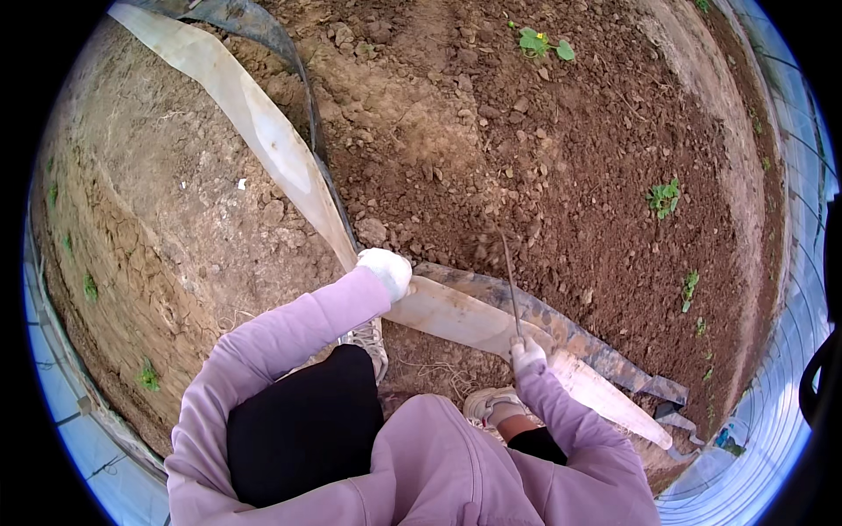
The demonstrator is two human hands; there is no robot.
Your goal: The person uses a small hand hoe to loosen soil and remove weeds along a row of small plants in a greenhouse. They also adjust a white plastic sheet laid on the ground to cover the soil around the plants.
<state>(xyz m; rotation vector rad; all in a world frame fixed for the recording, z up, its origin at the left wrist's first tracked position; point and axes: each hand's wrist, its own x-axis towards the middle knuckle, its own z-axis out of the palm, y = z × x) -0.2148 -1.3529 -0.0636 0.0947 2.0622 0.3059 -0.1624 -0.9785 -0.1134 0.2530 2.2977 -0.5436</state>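
Observation:
My left hand (387,272), in a white glove, is closed on a long pale translucent plastic strip (279,148). The strip runs from the upper left, through the hand, down to the lower right. My right hand (526,352), also gloved, grips a thin rod-like tool (511,283) over the strip. The rod's far end meets the brown soil, where the ground looks blurred, so its tip cannot be made out. A dark, soil-stained plastic strip (566,322) lies along the far side of the pale one.
Green seedlings (663,197) stand in the loose soil at the right, and a plant with a yellow flower (538,43) grows farther up. My shoes (490,402) are on the ground below the strip. Curved greenhouse film (792,263) borders the right side.

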